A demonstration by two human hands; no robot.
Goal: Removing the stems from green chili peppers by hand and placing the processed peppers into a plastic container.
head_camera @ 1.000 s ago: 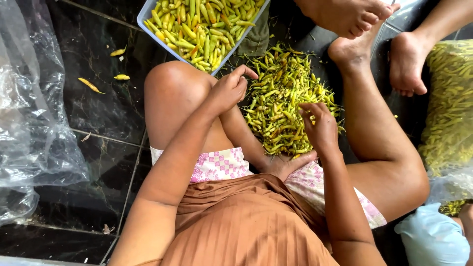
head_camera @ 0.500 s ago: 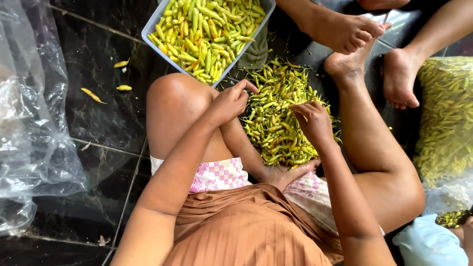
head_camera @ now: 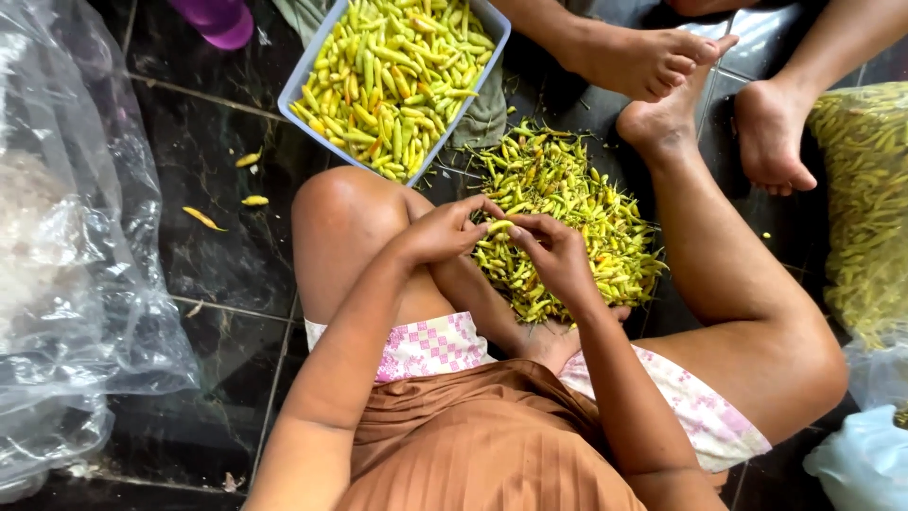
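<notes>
I sit on a dark tiled floor with a heap of small yellow-green chili peppers between my legs. My left hand and my right hand meet above the heap's near edge. Both pinch the same yellow chili between their fingertips. My left forearm rests against my raised left knee. Beyond that knee stands a grey rectangular tray full of several stemless chilies.
Another person's bare feet rest at the far right of the heap. A big clear plastic bag lies at the left. A sack of chilies stands at the right edge. Loose chilies lie on the floor tiles.
My hands were apart, the left near my knee and the right on the heap. They have come together over the heap on one chili. The view has tilted down.
</notes>
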